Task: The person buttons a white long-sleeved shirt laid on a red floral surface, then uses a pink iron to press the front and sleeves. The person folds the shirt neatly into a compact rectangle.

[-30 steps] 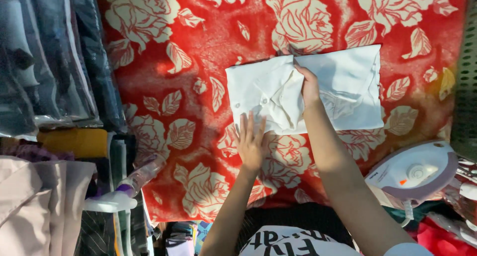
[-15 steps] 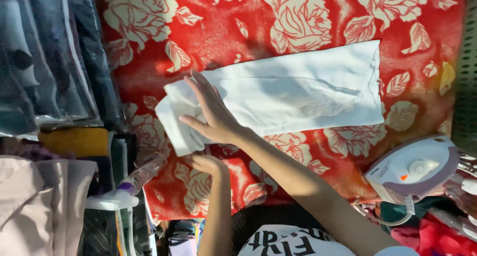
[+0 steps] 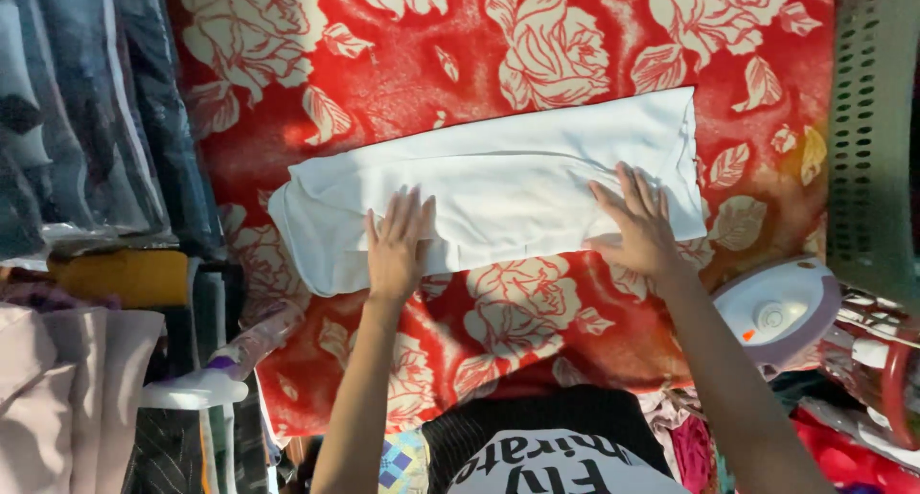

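White folded cloth (image 3: 498, 192) lies flat in a long band across the middle of the red rose-print blanket (image 3: 402, 72), running left to right, right end slightly farther up than the left. Both hands rest on its near edge, palms down. Left hand (image 3: 398, 245) sits on the cloth's near-left part, fingers straight and held mostly together, pointing away, wrist off the cloth over the blanket. Right hand (image 3: 640, 221) sits on the near-right part, close to the right end, fingers spread, palm flat on the fabric. Hands well apart, a bare stretch of cloth between them. Neither hand pinches or lifts anything; cloth shows no raised edge. Blanket shows on all sides of the cloth, cream flowers on red. Just right of the right forearm, at the near-right corner of the blanket, a white and purple iron (image 3: 778, 312) lies clear of the cloth. Farther right, a green perforated basket (image 3: 867, 139) stands at the edge. On the left, hanging dark garments (image 3: 86, 111) in clear covers, a yellow bundle (image 3: 125, 275) below them, and near-left a white spray bottle (image 3: 206, 389) beside the blanket edge.
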